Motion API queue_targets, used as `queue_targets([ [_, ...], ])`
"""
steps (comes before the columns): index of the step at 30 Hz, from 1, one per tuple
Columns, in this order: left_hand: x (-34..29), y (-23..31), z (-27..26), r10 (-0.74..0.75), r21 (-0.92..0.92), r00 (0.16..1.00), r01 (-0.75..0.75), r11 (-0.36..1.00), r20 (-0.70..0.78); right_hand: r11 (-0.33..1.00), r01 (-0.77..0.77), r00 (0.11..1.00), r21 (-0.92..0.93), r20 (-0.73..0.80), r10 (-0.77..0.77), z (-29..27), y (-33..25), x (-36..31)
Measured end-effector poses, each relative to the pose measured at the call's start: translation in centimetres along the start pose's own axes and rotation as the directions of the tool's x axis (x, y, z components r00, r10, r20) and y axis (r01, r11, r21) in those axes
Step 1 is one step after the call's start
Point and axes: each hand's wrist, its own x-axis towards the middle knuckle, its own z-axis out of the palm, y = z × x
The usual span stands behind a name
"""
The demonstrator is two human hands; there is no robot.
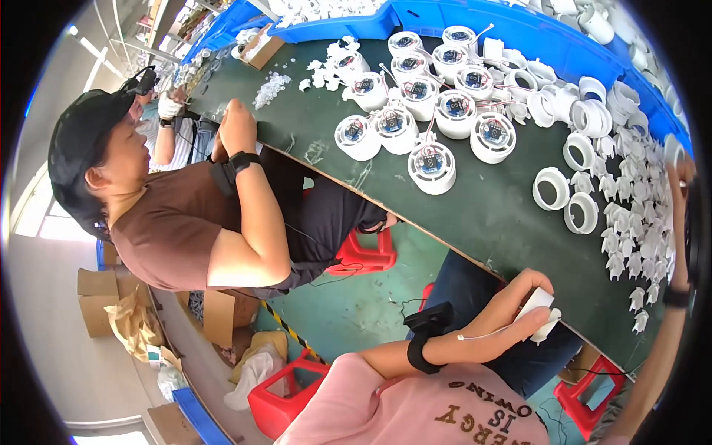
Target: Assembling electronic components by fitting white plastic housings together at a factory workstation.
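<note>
My left hand (512, 315) is closed round a small white plastic part (538, 302) at the table's front edge. A thin white wire with a small plug (461, 338) trails from it across my wrist. At the far right my right hand (680, 182) is raised beside the blue bin, its fingers round a white plastic ring (673, 151); the rim of the picture partly hides them. Between my hands lie many small white claw-shaped plastic pieces (623, 230) and loose white rings (551, 188).
Several white round housings with circuit boards (432, 165) stand mid-table. Blue bins (512, 37) of white parts line the back. A co-worker (156, 237) sits at left, hands raised together; another person's gloved hand (169, 106) shows beyond. Red stools (285, 400) stand below the green table (475, 215).
</note>
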Motion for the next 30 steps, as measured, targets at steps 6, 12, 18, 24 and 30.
queue_targets([
  [6, 0.9, -0.3, -0.1, 0.062, -0.048, 0.983, -0.071, 0.996, -0.170, 0.611, -0.213, 0.977, 0.763, 0.159, 0.142, 1.1, -20.4, -14.5],
  [12, 1.8, -1.4, 2.4, 0.170, 0.182, 0.977, -0.145, 0.972, -0.128, 0.677, -0.242, 0.957, 0.695, 0.285, 0.050, 2.7, -20.9, -20.2],
  [18, 1.9, -2.3, 2.2, 0.070, 0.323, 0.978, -0.003, 0.947, -0.197, 0.560, -0.259, 0.955, 0.787, 0.296, 0.027, 4.4, -20.0, -20.5],
  [24, 1.5, -1.4, 1.4, 0.003, 0.361, 0.972, 0.084, 0.929, -0.234, 0.514, -0.258, 0.953, 0.818, 0.303, -0.004, 6.1, -20.4, -20.7],
  [30, 0.3, -1.3, 2.5, 0.115, 0.375, 0.976, -0.038, 0.926, -0.184, 0.507, -0.225, 0.966, 0.832, 0.260, 0.003, 4.5, -21.2, -21.9],
])
